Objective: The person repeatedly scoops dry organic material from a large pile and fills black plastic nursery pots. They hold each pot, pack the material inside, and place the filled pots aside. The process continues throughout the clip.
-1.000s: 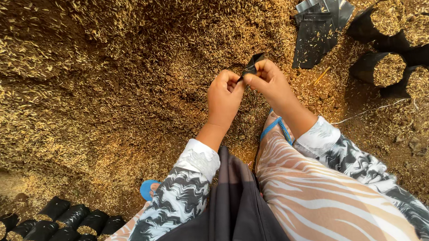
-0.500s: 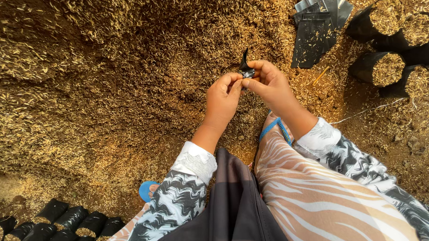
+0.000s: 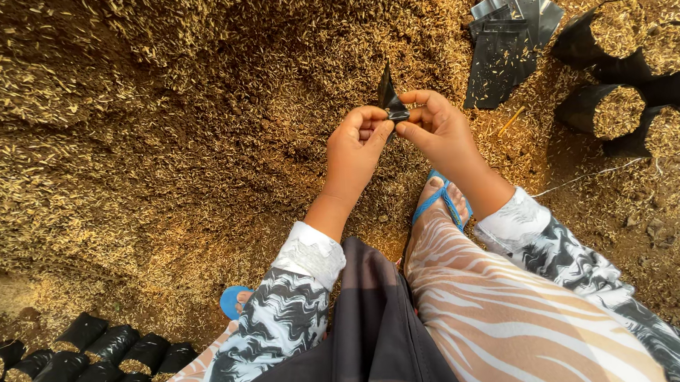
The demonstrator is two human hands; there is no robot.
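Small black plastic bag (image 3: 389,99) pinched betw. both grips, left hand (image 3: 356,147) & right hand (image 3: 442,127), tip sticking up.

Both hands, left hand (image 3: 353,145) and right hand (image 3: 439,127), pinch a small black plastic bag (image 3: 390,100) between fingertips above a husk heap (image 3: 164,122). Flat empty bags (image 3: 504,42) lie near filled bags (image 3: 614,68) at the heap's upper right edge.
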